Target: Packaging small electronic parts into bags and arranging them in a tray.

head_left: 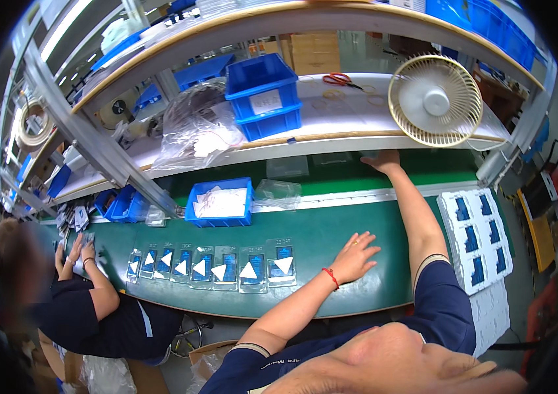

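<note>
My left hand (355,257) hovers over or rests on the green work table (312,226), fingers spread, holding nothing. To its left lies a row of several clear plastic blister packs (253,269), each with a dark blue insert and a white triangular piece. My right arm stretches far forward. My right hand (382,159) reaches under the front edge of the shelf, above the green surface at the back. Its fingers are mostly hidden there, and whatever they touch does not show. Clear plastic trays (285,165) lie left of that hand.
A blue bin (218,223) of white pieces stands beside an empty clear tray (278,193). At right, a white tray (482,248) carries several blue pieces. The shelf holds a fan (435,100), stacked blue bins (262,98) and red-handled scissors (341,79). A co-worker (82,302) works at left.
</note>
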A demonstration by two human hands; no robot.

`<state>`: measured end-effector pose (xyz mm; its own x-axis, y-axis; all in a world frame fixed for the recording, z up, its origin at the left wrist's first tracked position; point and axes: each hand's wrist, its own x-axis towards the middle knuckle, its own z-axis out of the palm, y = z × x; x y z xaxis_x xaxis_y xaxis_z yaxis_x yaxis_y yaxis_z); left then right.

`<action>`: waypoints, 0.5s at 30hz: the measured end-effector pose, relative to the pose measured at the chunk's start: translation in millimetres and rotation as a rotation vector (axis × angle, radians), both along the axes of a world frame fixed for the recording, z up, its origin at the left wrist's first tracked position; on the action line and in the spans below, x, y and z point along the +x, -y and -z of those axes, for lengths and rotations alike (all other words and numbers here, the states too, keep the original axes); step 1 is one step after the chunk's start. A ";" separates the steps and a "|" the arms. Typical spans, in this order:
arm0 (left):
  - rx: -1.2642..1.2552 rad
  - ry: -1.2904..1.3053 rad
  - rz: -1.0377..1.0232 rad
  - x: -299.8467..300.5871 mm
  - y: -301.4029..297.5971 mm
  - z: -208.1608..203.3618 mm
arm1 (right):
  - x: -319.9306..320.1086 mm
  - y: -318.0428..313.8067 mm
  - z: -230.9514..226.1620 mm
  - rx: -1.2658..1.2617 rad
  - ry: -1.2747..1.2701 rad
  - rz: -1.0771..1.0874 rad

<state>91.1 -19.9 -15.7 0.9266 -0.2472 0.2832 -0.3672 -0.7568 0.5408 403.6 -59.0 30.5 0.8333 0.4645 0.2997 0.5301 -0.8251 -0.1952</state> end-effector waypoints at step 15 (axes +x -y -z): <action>-0.466 0.148 -0.250 13.2 -13.3 -11.7 | -115.1 56.2 1.2 0.424 -0.247 -0.188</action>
